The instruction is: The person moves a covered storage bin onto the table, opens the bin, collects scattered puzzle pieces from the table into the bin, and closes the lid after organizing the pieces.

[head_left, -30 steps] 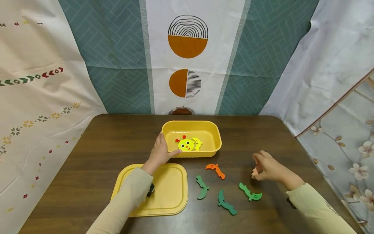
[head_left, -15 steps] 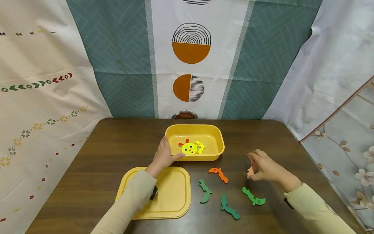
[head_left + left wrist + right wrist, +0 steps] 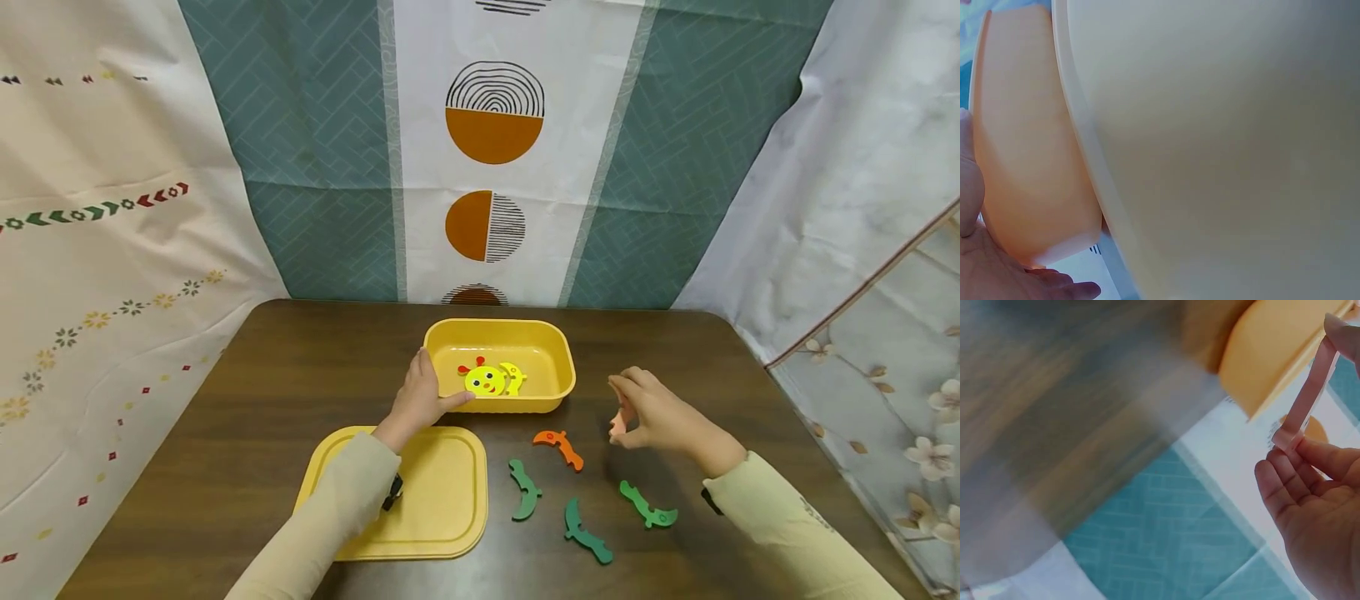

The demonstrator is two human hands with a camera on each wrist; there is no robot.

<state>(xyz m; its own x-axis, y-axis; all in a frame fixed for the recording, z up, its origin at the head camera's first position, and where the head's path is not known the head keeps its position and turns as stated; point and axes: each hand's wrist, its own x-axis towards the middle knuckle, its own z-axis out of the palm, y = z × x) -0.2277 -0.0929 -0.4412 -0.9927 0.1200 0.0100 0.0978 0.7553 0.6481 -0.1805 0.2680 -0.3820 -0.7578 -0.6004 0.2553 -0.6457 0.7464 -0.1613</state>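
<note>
My left hand holds the near left corner of a yellow plastic box, its thumb along the front wall and its fingers at the left side. Inside the box lie a smiling yellow caterpillar-head piece with red feelers and a yellow curved piece beside it. Above the table to the right, my right hand pinches a pink curved puzzle piece between thumb and fingertips. Between the hands lie an orange curved piece and several green curved ones, including a bright green piece.
A flat yellow lid lies left of the loose pieces, under my left forearm. Dark green pieces sit near the table's middle. Patterned cloth hangs behind and beside the brown wooden table.
My right hand has moved left, towards the box, with the pink piece. My left hand stays at the box corner. The head view has shifted slightly.
</note>
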